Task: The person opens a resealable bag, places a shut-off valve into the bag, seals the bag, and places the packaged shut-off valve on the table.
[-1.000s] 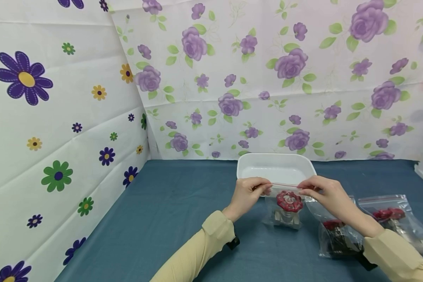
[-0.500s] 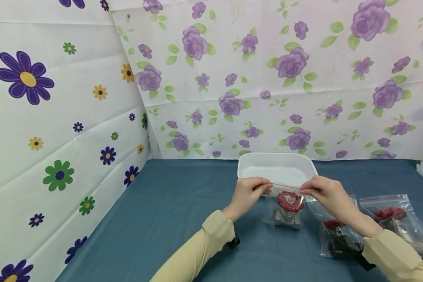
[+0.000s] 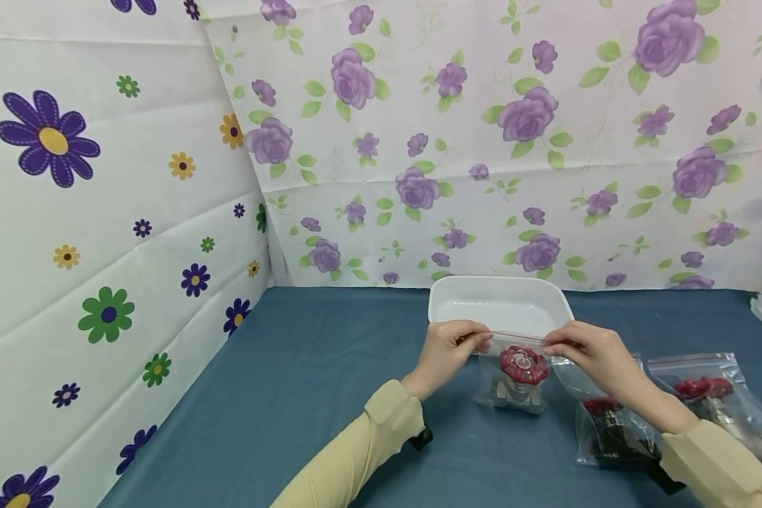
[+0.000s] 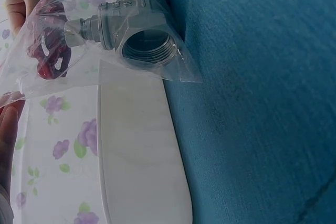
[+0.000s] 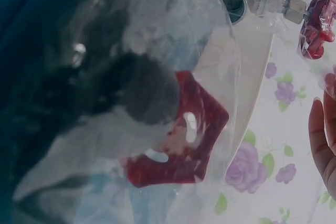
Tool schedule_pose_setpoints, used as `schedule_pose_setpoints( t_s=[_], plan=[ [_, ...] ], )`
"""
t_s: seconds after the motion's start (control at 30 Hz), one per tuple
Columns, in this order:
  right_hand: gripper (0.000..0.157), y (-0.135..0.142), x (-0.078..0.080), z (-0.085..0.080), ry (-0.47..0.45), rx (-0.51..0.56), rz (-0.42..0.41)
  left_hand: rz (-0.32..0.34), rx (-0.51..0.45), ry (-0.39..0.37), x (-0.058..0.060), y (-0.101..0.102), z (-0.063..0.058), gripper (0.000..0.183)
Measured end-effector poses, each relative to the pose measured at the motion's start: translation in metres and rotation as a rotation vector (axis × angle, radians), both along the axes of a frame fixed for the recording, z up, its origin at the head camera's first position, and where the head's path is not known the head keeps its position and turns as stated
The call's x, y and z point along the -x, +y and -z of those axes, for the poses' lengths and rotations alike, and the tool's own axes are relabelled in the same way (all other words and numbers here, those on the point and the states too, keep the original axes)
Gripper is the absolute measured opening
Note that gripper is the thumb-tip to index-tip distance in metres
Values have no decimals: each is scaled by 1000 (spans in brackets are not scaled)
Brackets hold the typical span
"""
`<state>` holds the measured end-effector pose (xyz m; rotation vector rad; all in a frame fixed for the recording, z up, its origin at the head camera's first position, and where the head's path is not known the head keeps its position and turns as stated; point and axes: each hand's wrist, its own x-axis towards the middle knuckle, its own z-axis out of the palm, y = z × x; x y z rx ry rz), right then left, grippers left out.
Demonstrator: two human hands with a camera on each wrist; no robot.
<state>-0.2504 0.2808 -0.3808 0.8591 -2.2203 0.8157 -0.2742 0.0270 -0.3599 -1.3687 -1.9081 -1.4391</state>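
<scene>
A gate valve [image 3: 521, 391] with a red handwheel [image 3: 523, 365] stands on the cloth inside a clear zip bag [image 3: 490, 386]. My left hand [image 3: 443, 353] pinches the left end of the bag's top edge between thumb and fingers. At the other end my right hand [image 3: 593, 353] pinches the same edge, and the red zip line stretches between them. The left wrist view shows the valve's threaded opening [image 4: 149, 47] through the plastic. In the right wrist view another bagged valve's red handwheel [image 5: 202, 135] fills the near part, partly blurred.
A white tray [image 3: 457, 296] stands just behind the held bag. To the right lie two more bagged valves, a dark one [image 3: 616, 434] partly under my right forearm and a metal one [image 3: 727, 413]. Blue cloth [image 3: 279, 409] covers the table; floral sheets hang behind and left.
My right hand has slid slightly to the right along the bag's top edge. The left hand keeps its place at the left end, and the valve stands where it was.
</scene>
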Motion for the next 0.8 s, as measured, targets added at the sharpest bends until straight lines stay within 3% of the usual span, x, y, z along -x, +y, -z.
schedule_pose_setpoints(
  t_s=[0.47, 0.7, 0.8],
  plan=[
    [32, 6, -4, -1, 30, -31, 39, -20, -3, 22, 4, 1, 6, 7],
    [32, 5, -5, -2, 68, -52, 52, -21, -16, -10, 24, 6, 32, 8],
    [31, 4, -5, -3, 71, -60, 56, -22, -15, -16, 26, 6, 34, 9]
  ],
)
